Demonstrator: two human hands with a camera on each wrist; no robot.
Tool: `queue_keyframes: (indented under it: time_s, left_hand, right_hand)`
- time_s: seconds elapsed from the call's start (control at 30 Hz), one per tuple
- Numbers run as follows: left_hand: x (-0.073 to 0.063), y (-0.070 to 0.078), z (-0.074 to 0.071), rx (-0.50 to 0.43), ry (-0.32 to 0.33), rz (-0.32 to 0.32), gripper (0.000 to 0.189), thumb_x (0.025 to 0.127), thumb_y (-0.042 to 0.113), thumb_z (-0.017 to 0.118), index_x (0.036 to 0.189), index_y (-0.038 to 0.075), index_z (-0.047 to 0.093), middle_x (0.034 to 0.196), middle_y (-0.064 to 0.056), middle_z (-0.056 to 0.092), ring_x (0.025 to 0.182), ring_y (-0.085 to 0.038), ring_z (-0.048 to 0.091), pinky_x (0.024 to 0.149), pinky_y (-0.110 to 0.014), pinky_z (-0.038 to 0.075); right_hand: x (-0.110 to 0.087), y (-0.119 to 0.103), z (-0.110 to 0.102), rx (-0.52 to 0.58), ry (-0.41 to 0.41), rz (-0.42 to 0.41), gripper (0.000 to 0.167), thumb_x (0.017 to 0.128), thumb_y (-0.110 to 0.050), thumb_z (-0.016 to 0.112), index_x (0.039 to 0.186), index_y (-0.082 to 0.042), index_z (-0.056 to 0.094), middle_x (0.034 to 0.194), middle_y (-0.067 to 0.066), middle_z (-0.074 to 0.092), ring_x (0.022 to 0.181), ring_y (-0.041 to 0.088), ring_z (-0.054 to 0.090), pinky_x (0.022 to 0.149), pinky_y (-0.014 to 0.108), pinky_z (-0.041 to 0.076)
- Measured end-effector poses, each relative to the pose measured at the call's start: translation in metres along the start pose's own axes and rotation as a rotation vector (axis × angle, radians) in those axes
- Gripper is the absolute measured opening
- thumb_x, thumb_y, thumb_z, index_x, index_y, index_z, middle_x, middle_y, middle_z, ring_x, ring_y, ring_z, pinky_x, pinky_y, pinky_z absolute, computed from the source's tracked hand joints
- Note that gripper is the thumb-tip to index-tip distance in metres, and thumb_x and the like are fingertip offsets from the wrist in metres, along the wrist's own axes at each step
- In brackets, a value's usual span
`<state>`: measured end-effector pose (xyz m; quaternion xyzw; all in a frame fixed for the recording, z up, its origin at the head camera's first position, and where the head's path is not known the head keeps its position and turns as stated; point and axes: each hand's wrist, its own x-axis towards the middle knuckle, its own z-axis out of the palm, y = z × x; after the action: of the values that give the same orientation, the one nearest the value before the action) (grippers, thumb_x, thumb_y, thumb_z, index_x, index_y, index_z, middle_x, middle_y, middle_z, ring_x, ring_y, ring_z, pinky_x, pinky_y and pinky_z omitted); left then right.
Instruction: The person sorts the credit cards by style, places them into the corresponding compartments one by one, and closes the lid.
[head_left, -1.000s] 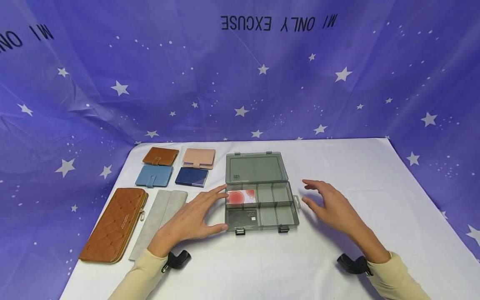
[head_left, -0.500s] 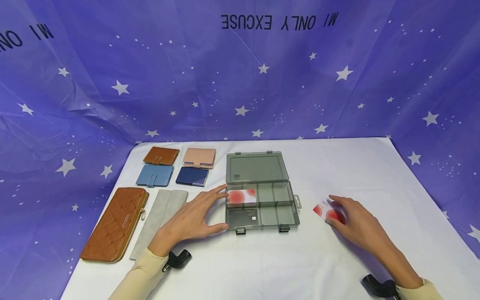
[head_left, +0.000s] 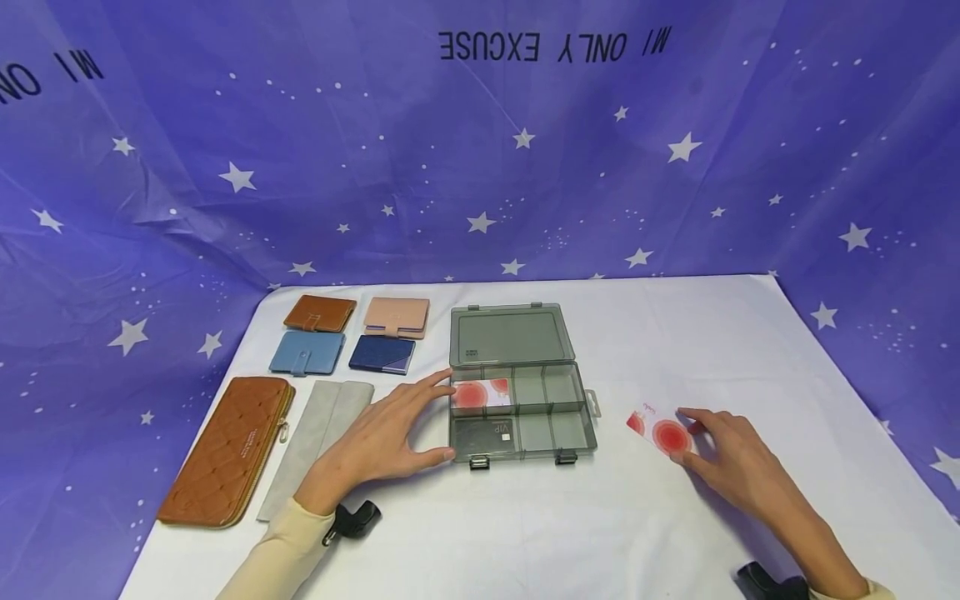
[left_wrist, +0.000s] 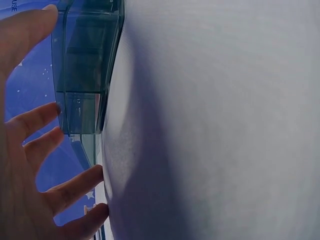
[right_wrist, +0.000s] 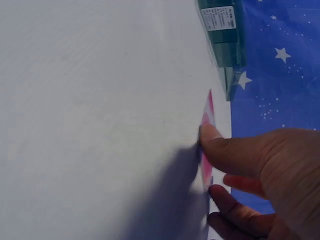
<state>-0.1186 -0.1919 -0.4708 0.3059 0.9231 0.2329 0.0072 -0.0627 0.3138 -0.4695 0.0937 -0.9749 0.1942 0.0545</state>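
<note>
My right hand [head_left: 738, 458] pinches a white card with red circles [head_left: 660, 429] by its right end, low over the table; contact with the cloth cannot be told. In the right wrist view the thumb [right_wrist: 220, 145] lies across this card, which shows nearly edge-on. My left hand [head_left: 382, 429] rests its spread fingertips against the left side of a smoky green compartment box [head_left: 573, 425], whose lid is raised back. A similar red-and-white card [head_left: 480, 393] sits in the box's back row, and a dark VIP card [head_left: 483, 435] in the front row.
Left of the box lie a brown card wallet [head_left: 321, 313], a pink one [head_left: 397, 317], a blue one [head_left: 307, 352] and a navy card case [head_left: 382, 354]. A brown quilted zip wallet [head_left: 225, 450] and a grey folded wallet [head_left: 300, 458] lie nearer, beside my left forearm.
My right hand has moved right and nearer from beside the box, and a red-and-white card now shows at its fingers. More of that card is uncovered than half a second ago. My left hand stays still.
</note>
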Motion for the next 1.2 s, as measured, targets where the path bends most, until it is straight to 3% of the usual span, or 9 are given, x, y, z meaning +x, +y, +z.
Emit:
queue_keyframes:
  time_s: [0.13,0.27,0.5,0.7,0.8,0.87,1.03,1.13,1.2]
  left_hand:
    - [0.0,0.0,0.0,-0.005,0.002,-0.001,0.088,0.089,0.068,0.077,0.162,0.027,0.048,0.176,0.013,0.029,0.151,-0.027,0.047,0.105,-0.058,0.052]
    - [0.0,0.0,0.0,-0.007,-0.005,-0.006,0.088,0.09,0.068,0.076,0.162,0.028,0.048,0.176,0.015,0.027,0.153,-0.027,0.045,0.105,-0.06,0.052]
    - [0.0,0.0,0.0,0.0,0.007,-0.008,0.088,0.089,0.067,0.077,0.162,0.028,0.049,0.176,0.017,0.027,0.151,-0.027,0.047,0.101,-0.06,0.054]
    - [-0.001,0.001,0.001,-0.001,-0.002,-0.008,0.087,0.089,0.067,0.077,0.162,0.028,0.049,0.176,0.018,0.026,0.151,-0.026,0.047,0.102,-0.059,0.053]
    - [-0.001,0.001,0.001,0.0,0.001,-0.006,0.087,0.089,0.066,0.078,0.162,0.028,0.048,0.176,0.016,0.027,0.151,-0.027,0.047,0.102,-0.059,0.053]
    - [-0.001,0.001,0.001,0.003,0.004,-0.008,0.087,0.089,0.066,0.078,0.162,0.028,0.048,0.176,0.016,0.027,0.15,-0.028,0.048,0.102,-0.06,0.053]
    - [-0.001,0.001,0.0,0.006,0.006,-0.002,0.088,0.089,0.067,0.077,0.162,0.027,0.048,0.176,0.015,0.029,0.151,-0.028,0.047,0.105,-0.059,0.052]
    - [-0.001,0.0,0.0,0.008,0.014,0.013,0.089,0.089,0.067,0.077,0.162,0.026,0.048,0.176,0.013,0.03,0.152,-0.027,0.047,0.109,-0.057,0.051]
    - [-0.001,0.0,0.0,0.011,0.021,0.024,0.089,0.088,0.067,0.077,0.161,0.024,0.049,0.176,0.011,0.031,0.151,-0.027,0.047,0.111,-0.056,0.05]
  right_hand:
    - [0.002,0.002,0.001,0.007,0.031,-0.021,0.057,0.074,-0.012,0.097,0.122,0.005,0.072,0.104,0.017,0.072,0.102,0.043,0.063,0.089,0.058,0.046]
    - [0.002,0.005,0.0,-0.003,0.075,-0.031,0.052,0.07,-0.013,0.099,0.115,-0.004,0.074,0.101,0.011,0.071,0.097,0.037,0.063,0.08,0.049,0.045]
    - [0.009,0.003,-0.009,-0.004,0.06,0.005,0.04,0.09,-0.015,0.087,0.127,-0.018,0.071,0.092,0.002,0.077,0.074,0.021,0.061,0.058,0.039,0.043]
    - [0.029,-0.011,-0.015,0.037,0.22,-0.048,0.035,0.095,-0.007,0.08,0.128,-0.016,0.072,0.094,0.012,0.079,0.06,0.011,0.047,0.056,0.032,0.033]
    - [0.043,-0.025,-0.017,0.071,0.298,-0.075,0.035,0.094,-0.008,0.082,0.127,-0.014,0.073,0.091,0.012,0.079,0.052,0.007,0.033,0.054,0.031,0.029]
    - [0.053,-0.038,-0.017,0.101,0.32,-0.089,0.034,0.094,-0.009,0.083,0.126,-0.015,0.073,0.09,0.009,0.079,0.05,0.008,0.032,0.054,0.031,0.03]
    - [0.074,-0.072,-0.012,0.203,0.27,-0.156,0.031,0.095,-0.008,0.083,0.123,-0.013,0.072,0.088,0.003,0.079,0.07,0.025,0.073,0.066,0.041,0.053]
    - [0.086,-0.089,-0.005,0.272,0.219,-0.214,0.027,0.096,-0.007,0.081,0.121,-0.011,0.071,0.087,0.0,0.078,0.088,0.032,0.081,0.077,0.052,0.062]
    - [0.094,-0.098,0.001,0.316,0.184,-0.245,0.026,0.097,-0.007,0.08,0.12,-0.01,0.07,0.088,-0.001,0.077,0.086,0.029,0.081,0.077,0.051,0.063]
